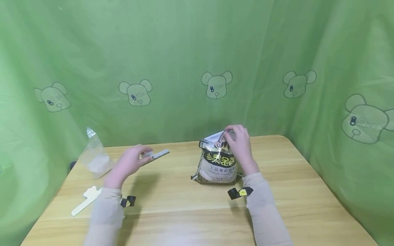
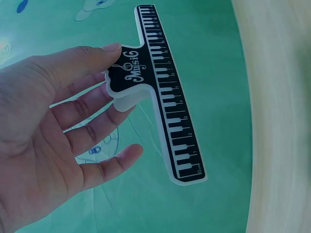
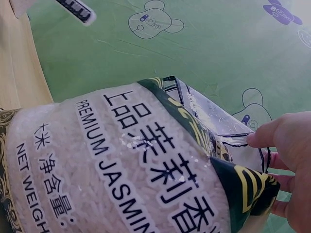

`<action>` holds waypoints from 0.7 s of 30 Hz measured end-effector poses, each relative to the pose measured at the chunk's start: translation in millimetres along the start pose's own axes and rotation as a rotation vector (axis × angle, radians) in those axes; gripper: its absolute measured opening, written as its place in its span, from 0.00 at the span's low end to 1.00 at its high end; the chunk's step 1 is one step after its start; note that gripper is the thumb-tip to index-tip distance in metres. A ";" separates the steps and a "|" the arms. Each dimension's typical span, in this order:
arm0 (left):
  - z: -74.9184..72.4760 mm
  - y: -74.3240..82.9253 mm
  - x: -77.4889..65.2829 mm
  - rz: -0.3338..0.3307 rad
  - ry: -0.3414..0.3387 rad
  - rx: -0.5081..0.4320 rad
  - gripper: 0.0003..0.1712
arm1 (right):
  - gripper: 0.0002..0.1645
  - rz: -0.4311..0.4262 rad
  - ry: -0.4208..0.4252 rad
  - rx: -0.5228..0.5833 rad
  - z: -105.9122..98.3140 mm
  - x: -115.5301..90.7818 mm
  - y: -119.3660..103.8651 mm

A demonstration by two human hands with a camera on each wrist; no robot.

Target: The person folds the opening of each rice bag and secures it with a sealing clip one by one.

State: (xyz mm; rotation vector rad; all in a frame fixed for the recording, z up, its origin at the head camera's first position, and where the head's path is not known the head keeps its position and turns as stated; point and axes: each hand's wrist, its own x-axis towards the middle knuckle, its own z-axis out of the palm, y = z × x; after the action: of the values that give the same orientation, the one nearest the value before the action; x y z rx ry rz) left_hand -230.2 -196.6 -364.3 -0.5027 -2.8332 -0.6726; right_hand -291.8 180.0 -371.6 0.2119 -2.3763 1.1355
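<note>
My left hand (image 1: 130, 160) pinches a flat clip (image 2: 167, 104) by its handle, between thumb and fingers, up above the table. Black with a white border, the clip carries piano keys, a centimetre scale and the word "Music". A bag of jasmine rice (image 1: 217, 171) stands upright right of the middle of the table. At its folded-over top (image 3: 223, 138), my right hand (image 1: 241, 145) pinches the right-hand corner between thumb and fingers. Rice grains show through the bag's clear front in the right wrist view.
A transparent plastic bag (image 1: 100, 164) with white contents stands at the table's back left. Nearer, a white T-shaped clip (image 1: 87, 200) lies beside my left forearm. A green curtain (image 1: 184, 51) surrounds the wooden table (image 1: 175, 212) at the back and sides.
</note>
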 end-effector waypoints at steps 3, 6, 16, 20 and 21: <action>2.5 7.7 7.1 0.003 0.007 -0.039 0.19 | 0.13 0.007 0.001 -0.003 0.0 -1.4 1.0; 4.8 15.2 13.7 0.014 0.019 -0.082 0.19 | 0.13 0.005 0.005 -0.002 -0.2 -2.4 1.4; 9.7 32.4 31.5 0.028 0.088 -0.180 0.20 | 0.13 -0.011 0.010 -0.018 1.5 -2.5 3.1; 10.1 40.4 39.0 0.039 0.122 -0.209 0.20 | 0.12 -0.021 0.017 -0.015 1.1 -1.3 2.3; 10.1 42.5 40.7 0.041 0.131 -0.214 0.20 | 0.12 -0.022 0.018 -0.014 0.8 -1.0 2.0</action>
State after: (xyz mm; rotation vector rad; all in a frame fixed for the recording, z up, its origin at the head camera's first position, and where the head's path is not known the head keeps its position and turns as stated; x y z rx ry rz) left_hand -253.3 -144.8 -345.7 -0.5276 -2.6367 -0.9697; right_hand -291.9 180.6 -373.8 0.2221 -2.3596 1.1058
